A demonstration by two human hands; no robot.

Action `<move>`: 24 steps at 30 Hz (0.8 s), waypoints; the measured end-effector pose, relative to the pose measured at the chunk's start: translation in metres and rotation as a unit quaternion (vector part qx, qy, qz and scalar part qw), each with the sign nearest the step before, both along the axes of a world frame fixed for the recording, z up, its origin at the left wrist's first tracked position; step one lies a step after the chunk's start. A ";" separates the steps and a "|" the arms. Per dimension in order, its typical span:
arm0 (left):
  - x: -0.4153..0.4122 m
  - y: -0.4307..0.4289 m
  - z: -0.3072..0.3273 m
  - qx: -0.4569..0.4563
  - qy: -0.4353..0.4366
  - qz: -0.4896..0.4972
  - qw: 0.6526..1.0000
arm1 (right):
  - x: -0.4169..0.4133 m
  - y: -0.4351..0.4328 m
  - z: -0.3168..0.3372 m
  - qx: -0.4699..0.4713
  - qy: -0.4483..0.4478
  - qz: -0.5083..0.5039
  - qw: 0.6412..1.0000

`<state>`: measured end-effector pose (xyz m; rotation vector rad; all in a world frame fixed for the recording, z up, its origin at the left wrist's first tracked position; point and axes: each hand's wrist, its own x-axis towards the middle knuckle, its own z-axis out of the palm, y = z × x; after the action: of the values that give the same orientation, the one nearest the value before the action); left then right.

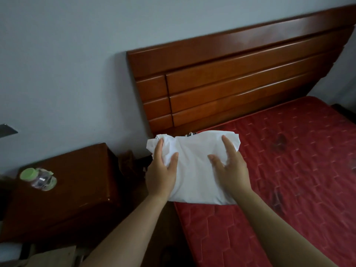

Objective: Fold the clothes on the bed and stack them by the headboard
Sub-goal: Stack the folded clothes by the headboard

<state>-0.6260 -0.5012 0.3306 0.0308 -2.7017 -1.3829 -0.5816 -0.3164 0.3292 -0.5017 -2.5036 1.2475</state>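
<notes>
A folded white garment lies on the near left corner of the red mattress, right below the wooden headboard. A small dark-and-white bit of another piece of clothing peeks out behind its far edge. My left hand rests on the garment's left side, with the forefinger straight and the thumb spread on the cloth. My right hand lies flat on its right side with the fingers stretched toward the headboard. The garment's left edge hangs slightly past the mattress edge.
A dark wooden nightstand stands left of the bed with a green-capped plastic bottle lying on it. Brown clutter fills the gap between nightstand and bed. The red mattress stretches away to the right. A grey wall rises behind.
</notes>
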 end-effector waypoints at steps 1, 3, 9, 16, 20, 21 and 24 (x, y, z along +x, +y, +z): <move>-0.020 0.001 -0.009 -0.003 -0.003 0.008 1.000 | -0.024 0.002 -0.008 0.003 -0.008 0.009 1.000; -0.063 0.006 -0.029 -0.010 -0.006 0.025 1.000 | -0.073 0.008 -0.028 0.010 -0.019 0.023 1.000; -0.172 0.016 -0.100 -0.013 -0.028 0.052 0.998 | -0.196 0.021 -0.100 0.019 -0.059 0.039 0.997; -0.243 0.021 -0.204 0.012 -0.071 0.048 0.996 | -0.273 0.030 -0.202 0.034 -0.086 0.066 0.994; -0.263 0.027 -0.266 0.019 -0.076 0.048 0.996 | -0.294 0.038 -0.267 0.043 -0.090 0.058 0.993; -0.267 0.030 -0.280 0.022 -0.077 0.040 0.996 | -0.298 0.040 -0.282 0.044 -0.094 0.053 0.993; -0.275 0.033 -0.325 0.012 -0.077 -0.002 0.997 | -0.308 0.044 -0.326 0.049 -0.102 0.054 0.992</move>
<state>-0.9012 -0.4687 0.0054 0.1411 -2.8093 -1.4722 -0.8893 -0.2726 0.0028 -0.4996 -2.7812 1.1548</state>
